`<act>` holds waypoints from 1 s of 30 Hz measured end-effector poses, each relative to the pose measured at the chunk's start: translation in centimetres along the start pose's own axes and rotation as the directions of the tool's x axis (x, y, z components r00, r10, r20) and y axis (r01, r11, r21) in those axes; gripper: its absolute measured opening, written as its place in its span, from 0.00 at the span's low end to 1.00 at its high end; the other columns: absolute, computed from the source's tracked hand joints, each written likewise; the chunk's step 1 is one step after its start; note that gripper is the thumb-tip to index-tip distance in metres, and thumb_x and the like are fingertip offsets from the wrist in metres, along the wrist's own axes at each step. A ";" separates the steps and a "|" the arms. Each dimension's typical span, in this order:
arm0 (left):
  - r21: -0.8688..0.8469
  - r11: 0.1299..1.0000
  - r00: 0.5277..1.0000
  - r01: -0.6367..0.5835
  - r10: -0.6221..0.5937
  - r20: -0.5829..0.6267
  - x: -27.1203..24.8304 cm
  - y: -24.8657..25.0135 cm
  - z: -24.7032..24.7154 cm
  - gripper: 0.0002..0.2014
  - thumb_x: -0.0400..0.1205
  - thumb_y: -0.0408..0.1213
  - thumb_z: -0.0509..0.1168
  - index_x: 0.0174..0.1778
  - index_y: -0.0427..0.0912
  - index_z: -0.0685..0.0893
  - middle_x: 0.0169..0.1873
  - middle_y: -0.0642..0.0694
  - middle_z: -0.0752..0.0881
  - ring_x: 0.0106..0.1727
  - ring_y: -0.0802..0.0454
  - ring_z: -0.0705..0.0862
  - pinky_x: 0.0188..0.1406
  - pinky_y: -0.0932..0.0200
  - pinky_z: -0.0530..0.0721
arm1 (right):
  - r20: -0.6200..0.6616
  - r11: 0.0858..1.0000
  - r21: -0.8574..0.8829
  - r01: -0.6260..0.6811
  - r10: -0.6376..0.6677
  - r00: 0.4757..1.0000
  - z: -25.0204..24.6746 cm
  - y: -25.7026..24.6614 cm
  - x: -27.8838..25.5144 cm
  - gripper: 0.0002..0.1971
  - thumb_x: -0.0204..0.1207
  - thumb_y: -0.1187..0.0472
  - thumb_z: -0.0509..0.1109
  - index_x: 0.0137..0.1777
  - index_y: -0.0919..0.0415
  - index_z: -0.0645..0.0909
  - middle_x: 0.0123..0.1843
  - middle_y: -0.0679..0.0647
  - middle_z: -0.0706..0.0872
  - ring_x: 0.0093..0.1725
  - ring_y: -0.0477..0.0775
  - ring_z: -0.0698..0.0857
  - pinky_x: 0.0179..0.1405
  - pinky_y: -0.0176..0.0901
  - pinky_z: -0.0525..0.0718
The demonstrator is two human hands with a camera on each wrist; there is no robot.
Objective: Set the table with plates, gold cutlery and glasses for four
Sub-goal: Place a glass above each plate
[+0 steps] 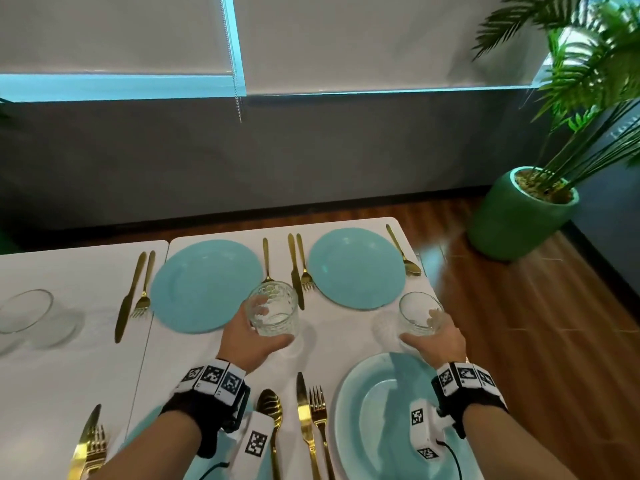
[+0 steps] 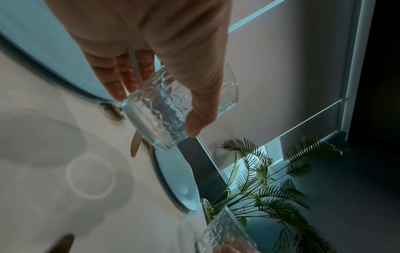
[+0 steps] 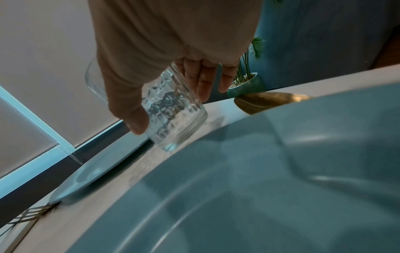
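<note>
My left hand (image 1: 250,337) grips a clear patterned glass (image 1: 273,309) above the white table (image 1: 346,336), between the two far turquoise plates (image 1: 204,285) (image 1: 356,268). In the left wrist view the thumb and fingers (image 2: 121,77) wrap that glass (image 2: 160,111), which is tilted off the table. My right hand (image 1: 438,341) holds a second patterned glass (image 1: 419,314) just beyond the near right plate (image 1: 377,420). In the right wrist view this glass (image 3: 175,113) hangs slightly above the tabletop. Gold knives, forks and spoons (image 1: 304,414) lie beside each plate.
A clear glass bowl (image 1: 26,311) stands on the left table. A potted palm in a green pot (image 1: 519,216) stands on the wooden floor past the table's right edge. A grey wall and window blinds lie beyond the far edge.
</note>
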State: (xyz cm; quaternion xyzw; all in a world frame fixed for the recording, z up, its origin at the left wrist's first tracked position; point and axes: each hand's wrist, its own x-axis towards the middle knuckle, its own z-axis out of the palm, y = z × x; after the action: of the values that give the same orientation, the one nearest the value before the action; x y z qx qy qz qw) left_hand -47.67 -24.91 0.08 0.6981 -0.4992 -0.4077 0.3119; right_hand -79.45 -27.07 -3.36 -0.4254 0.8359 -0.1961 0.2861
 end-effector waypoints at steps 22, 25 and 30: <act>0.099 0.992 0.994 0.074 -0.081 0.067 0.0 1.0 4.6 0.43 0.61 0.40 0.83 0.71 0.44 0.70 0.67 0.46 0.79 0.68 0.48 0.78 0.60 0.65 0.69 | 0.018 0.998 0.040 -0.053 0.052 0.998 -0.2 1.8 1.9 0.48 0.48 0.49 0.87 0.69 0.59 0.71 0.65 0.62 0.81 0.68 0.64 0.77 0.69 0.59 0.76; 0.118 0.990 0.993 0.074 -0.085 0.084 0.0 1.2 5.2 0.43 0.61 0.41 0.82 0.71 0.44 0.70 0.68 0.46 0.79 0.68 0.47 0.78 0.59 0.65 0.69 | 0.049 0.997 0.020 -0.079 0.078 0.996 -0.9 2.4 2.0 0.55 0.46 0.53 0.89 0.75 0.56 0.66 0.70 0.63 0.76 0.71 0.66 0.73 0.72 0.60 0.74; 0.121 0.990 0.990 0.069 -0.083 0.113 0.1 1.3 6.7 0.43 0.61 0.40 0.82 0.72 0.45 0.70 0.69 0.48 0.79 0.69 0.49 0.78 0.58 0.68 0.69 | 0.084 0.994 -0.070 -0.086 0.091 0.992 -2.6 3.4 2.4 0.61 0.54 0.61 0.86 0.83 0.53 0.49 0.77 0.62 0.68 0.78 0.64 0.63 0.75 0.63 0.67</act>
State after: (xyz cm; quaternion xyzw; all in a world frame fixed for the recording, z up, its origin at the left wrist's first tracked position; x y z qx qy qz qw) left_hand -54.11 -25.59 -2.06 0.7083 -0.5127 -0.4299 0.2249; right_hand -84.30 -26.91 -4.11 -0.4052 0.8468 -0.1366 0.3164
